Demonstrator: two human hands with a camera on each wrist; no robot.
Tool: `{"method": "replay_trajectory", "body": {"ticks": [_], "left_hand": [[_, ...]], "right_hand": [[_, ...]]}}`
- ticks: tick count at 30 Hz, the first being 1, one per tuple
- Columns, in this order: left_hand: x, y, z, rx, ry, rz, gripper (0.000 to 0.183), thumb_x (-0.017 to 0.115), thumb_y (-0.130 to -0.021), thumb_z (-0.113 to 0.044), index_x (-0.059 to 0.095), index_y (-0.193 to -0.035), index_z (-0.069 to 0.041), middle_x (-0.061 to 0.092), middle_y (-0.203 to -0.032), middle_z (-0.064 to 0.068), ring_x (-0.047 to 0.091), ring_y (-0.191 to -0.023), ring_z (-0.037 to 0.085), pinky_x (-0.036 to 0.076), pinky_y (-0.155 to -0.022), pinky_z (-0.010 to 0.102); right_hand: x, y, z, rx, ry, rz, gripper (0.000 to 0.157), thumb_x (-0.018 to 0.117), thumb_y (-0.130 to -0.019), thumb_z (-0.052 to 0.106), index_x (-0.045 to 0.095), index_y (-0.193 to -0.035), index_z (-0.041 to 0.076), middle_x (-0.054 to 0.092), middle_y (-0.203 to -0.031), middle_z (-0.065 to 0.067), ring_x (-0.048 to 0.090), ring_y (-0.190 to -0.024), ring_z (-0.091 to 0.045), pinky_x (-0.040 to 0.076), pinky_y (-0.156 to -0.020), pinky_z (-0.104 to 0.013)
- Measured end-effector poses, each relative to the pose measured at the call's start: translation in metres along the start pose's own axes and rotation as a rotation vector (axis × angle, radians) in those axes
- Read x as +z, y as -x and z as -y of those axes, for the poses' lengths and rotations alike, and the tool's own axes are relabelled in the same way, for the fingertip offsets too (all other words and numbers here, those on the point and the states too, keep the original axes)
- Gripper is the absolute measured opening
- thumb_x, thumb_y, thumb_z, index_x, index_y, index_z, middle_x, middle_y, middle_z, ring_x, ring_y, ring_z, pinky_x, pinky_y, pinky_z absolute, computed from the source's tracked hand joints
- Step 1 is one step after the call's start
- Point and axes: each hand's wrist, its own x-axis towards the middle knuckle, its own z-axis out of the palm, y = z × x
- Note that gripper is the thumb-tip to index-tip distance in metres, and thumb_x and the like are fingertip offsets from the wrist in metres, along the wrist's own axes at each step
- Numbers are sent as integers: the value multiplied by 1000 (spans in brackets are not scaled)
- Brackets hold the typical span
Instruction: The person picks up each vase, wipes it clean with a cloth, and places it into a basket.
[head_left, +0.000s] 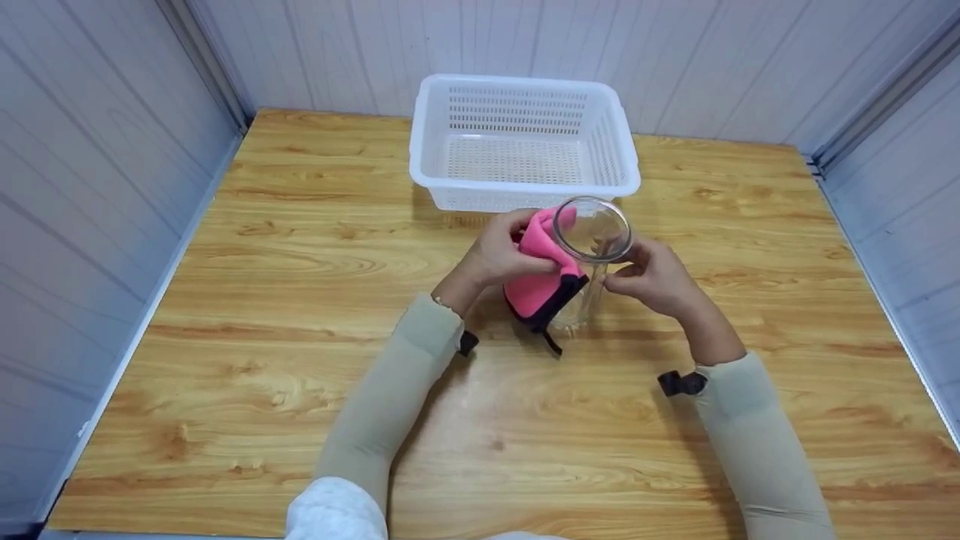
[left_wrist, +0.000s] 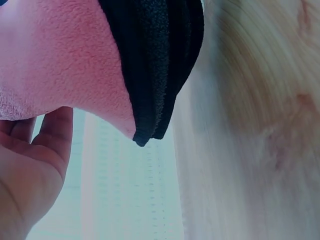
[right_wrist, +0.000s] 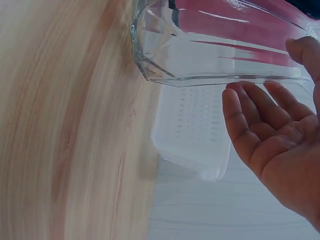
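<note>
My left hand (head_left: 497, 251) grips a folded pink fleecy cloth (head_left: 531, 291) with black edging and a short black strap, thumb in front and fingers behind. Close against the cloth, on its right, is a clear glass jar (head_left: 592, 236) with a round, open rim. My right hand (head_left: 658, 279) holds the jar from the right, between thumb and fingers. In the right wrist view, the jar (right_wrist: 165, 62) has faceted sides, and pink shows through the glass. The cloth (left_wrist: 60, 55) covers part of the left fingers in the left wrist view.
Behind the hands, a white perforated plastic basket (head_left: 525, 187) stands on the wood-grain table (head_left: 315, 255). Pale panel walls (head_left: 345, 60) close off the back and both sides. A dark strap-like piece (head_left: 682, 383) sits at the right wrist.
</note>
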Motion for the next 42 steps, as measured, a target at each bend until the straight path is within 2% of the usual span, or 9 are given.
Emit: {"method": "replay_trajectory", "body": {"ticks": [6,10,15,18,22,26,32,38,42], "left_hand": [[-5,0,2,-38,84,10,43,87,-66,-11,69,-104,-5,67,-88,1,59,-78,11,50,-70,24],[-8,-1,1,-72,106,24,39,85,-68,-7,69,-102,-1,66,-86,0,58,-79,11,51,-71,23],[-9,-2,1,-139,107,42,39,84,-69,-7,69,-105,-4,69,-92,3,61,-83,11,53,-76,24],[-9,-2,4,-170,94,57,47,85,-69,-8,69,-113,-9,70,-99,6,63,-88,13,54,-80,26],[-13,0,11,-235,47,97,54,86,-68,-14,67,-119,-14,68,-107,6,61,-96,15,53,-84,28],[-18,1,19,-301,-26,160,54,88,-66,-17,67,-116,-17,67,-107,4,60,-98,16,52,-86,29],[-19,4,20,-376,-162,227,52,88,-66,-16,68,-113,-20,66,-106,1,60,-93,17,54,-81,29],[-20,3,20,-365,-286,245,46,87,-65,-17,69,-108,-19,67,-100,-1,60,-88,15,52,-79,29],[-20,2,22,-349,-310,245,45,88,-65,-21,70,-106,-21,66,-101,0,61,-90,16,53,-79,29]], "right_hand": [[1,0,0,3,-34,29,44,68,-79,-8,60,-122,-4,68,-109,0,65,-94,-13,56,-72,-22],[1,0,1,6,-32,35,45,68,-79,-7,60,-123,-4,68,-114,-8,66,-94,-16,56,-73,-22],[-1,0,3,17,-13,31,43,68,-79,-6,60,-122,-3,64,-120,-18,66,-90,-16,56,-73,-21],[-1,1,3,12,-6,35,44,68,-80,-6,60,-123,-3,63,-122,-21,66,-90,-15,56,-73,-20],[-1,1,3,-6,-10,39,45,68,-80,-7,59,-124,-3,63,-123,-23,65,-94,-11,55,-73,-20],[-2,1,2,-8,-6,38,44,67,-80,-7,59,-124,-4,62,-124,-24,64,-95,-5,55,-74,-19],[-1,2,1,13,12,44,48,65,-80,-7,58,-127,-1,63,-122,-21,65,-98,-14,56,-76,-22],[-1,2,1,-17,109,38,48,70,-81,1,57,-127,1,64,-124,-17,64,-100,-14,54,-86,-25],[1,1,1,-32,170,12,59,81,-76,12,55,-128,3,65,-123,-14,63,-105,-18,50,-93,-35]]}}
